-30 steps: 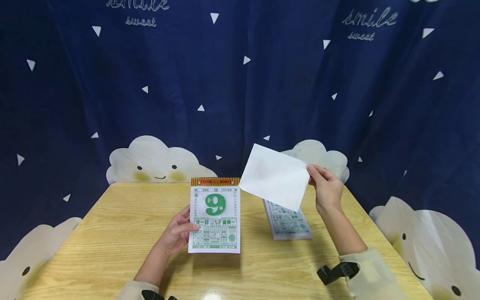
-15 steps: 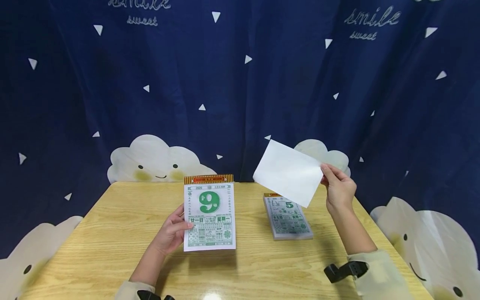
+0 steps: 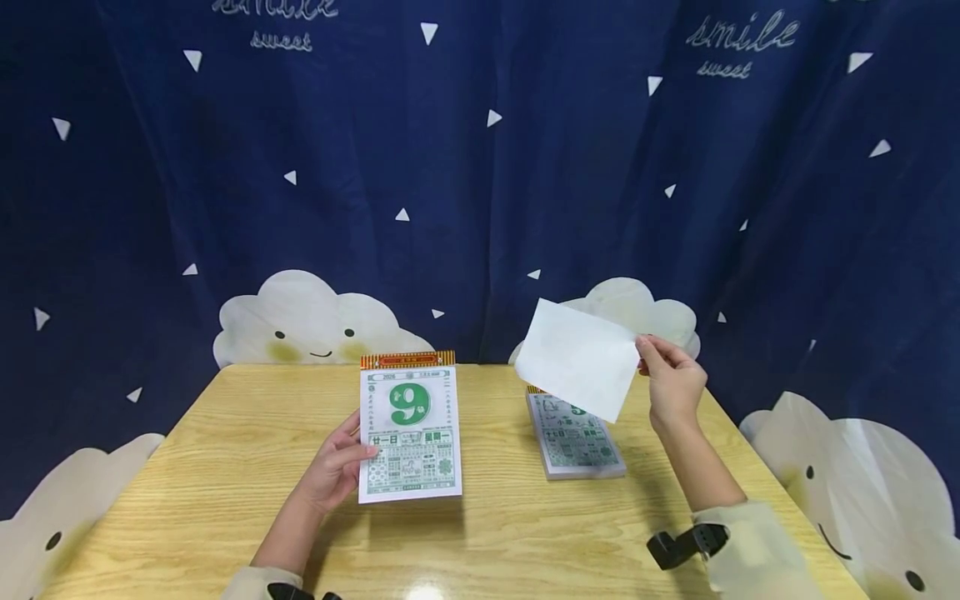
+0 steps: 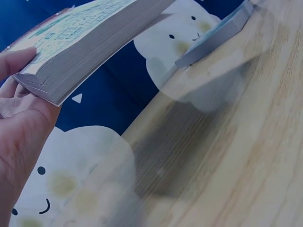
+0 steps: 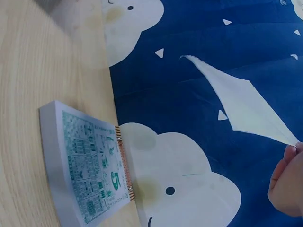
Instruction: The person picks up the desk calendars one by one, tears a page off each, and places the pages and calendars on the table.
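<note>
L hand [image 3: 341, 467]: closed on the lower L edge of the 9-pad [image 3: 412, 433], thumb on the front face, other fingers behind. Pos. of 9-pad: raised off the table [image 3: 262, 433], L of ctr., face tilted toward the person; its shadow fell on the wood below. Face print: green "9", yr. "2026" above; striped header w/ red panel along the top. Per L wrist view, 9-pad was thick, its page edges slightly stepped near the thumb.

R hand [image 3: 675, 383]: thumb and fingertips pinched the sheet [image 3: 577, 358] at its R corner. Sheet was in the air, slanted, plain white side toward the person; in head view it hid part of the 5-pad [image 3: 577, 454]. Per R wrist view, sheet was well apart from 5-pad, w/ its far corner curled.

Pos. of 5-pad: flat on table, face up, R of 9-pad, header twd. the far edge; green "5" on face.

Backdrop: blue curtain [image 3: 337, 125] w/ wht. triangles, clouds [image 3: 300, 325] and "smile sweet" lettering. Blk. mount [image 3: 682, 546] sat at R sleeve [image 3: 753, 550].
</note>
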A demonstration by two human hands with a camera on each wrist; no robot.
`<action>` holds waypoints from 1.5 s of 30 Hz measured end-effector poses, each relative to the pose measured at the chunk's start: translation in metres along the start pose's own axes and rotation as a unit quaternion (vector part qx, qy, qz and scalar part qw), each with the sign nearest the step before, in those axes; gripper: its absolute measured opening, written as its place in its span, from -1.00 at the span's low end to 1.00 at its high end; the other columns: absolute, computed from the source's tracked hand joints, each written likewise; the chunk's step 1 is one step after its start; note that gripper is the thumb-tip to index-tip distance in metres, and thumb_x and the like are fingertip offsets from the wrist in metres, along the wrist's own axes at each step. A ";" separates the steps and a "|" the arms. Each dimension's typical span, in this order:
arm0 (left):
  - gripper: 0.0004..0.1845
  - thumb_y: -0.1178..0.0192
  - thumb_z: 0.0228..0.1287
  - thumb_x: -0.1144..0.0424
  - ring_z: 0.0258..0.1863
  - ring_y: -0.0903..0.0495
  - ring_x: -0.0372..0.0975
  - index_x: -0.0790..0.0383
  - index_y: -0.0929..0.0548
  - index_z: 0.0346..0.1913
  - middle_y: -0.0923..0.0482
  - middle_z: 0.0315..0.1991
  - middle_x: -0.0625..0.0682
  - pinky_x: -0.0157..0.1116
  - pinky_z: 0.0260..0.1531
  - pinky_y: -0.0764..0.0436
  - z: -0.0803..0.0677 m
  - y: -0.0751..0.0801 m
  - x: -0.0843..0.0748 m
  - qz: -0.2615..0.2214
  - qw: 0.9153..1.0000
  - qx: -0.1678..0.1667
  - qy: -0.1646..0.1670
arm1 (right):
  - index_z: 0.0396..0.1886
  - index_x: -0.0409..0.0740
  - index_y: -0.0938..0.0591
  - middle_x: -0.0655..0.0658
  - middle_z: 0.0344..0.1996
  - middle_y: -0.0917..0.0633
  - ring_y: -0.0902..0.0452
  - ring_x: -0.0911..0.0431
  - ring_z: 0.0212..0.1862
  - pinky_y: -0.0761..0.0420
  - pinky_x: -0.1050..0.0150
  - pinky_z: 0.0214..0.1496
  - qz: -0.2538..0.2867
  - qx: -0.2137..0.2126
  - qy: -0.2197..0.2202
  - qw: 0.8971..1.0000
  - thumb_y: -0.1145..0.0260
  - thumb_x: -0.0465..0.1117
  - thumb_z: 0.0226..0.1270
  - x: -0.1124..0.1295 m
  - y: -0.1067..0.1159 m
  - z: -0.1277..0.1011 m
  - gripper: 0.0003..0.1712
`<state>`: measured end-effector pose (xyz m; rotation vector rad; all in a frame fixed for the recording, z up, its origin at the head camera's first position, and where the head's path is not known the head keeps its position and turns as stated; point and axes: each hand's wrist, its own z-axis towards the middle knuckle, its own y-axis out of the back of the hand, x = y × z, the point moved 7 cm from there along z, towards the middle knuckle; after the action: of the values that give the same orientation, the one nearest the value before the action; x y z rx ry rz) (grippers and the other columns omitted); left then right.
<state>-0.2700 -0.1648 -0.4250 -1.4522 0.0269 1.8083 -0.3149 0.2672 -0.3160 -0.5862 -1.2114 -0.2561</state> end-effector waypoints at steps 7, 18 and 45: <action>-0.27 0.31 0.20 0.68 -0.07 -0.66 -0.17 -0.13 -0.37 0.26 -0.60 0.04 -0.03 -0.24 -0.10 -0.65 -0.002 0.004 0.000 0.002 1.000 -0.017 0.005 | -0.28 -0.31 -0.67 0.17 -0.62 -0.62 -0.49 0.30 -0.56 -0.51 0.56 -0.50 -0.059 0.006 0.033 0.998 -0.40 -0.23 0.11 -0.003 -0.005 -0.002 -0.75; -0.32 0.29 0.23 0.65 -0.10 -0.68 -0.16 -0.14 -0.40 0.21 -0.62 0.01 -0.04 -0.22 -0.12 -0.66 -0.007 0.016 0.001 0.012 0.998 -0.053 0.012 | -0.27 -0.40 -0.67 0.31 -0.65 -0.58 -0.48 0.40 -0.56 -0.53 0.60 -0.46 -0.138 0.019 0.113 0.984 -0.37 -0.21 0.14 -0.006 -0.015 -0.007 -0.71; -0.44 0.13 0.25 0.55 -0.25 -0.69 -0.27 0.03 -0.16 0.25 -0.67 -0.17 -0.13 -0.34 -0.24 -0.68 -0.018 0.065 0.017 0.045 0.975 -0.197 0.091 | -0.35 -0.33 -0.70 -0.29 -0.49 -0.70 -0.39 0.43 -0.54 -0.39 0.67 -0.53 -0.214 0.082 0.264 0.937 -0.35 -0.30 0.15 -0.015 -0.062 -0.036 -0.86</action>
<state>-0.2935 -0.2076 -0.4739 -1.9194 -0.1867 1.8157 -0.3219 0.1942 -0.3204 -0.0830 -0.8092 -0.6317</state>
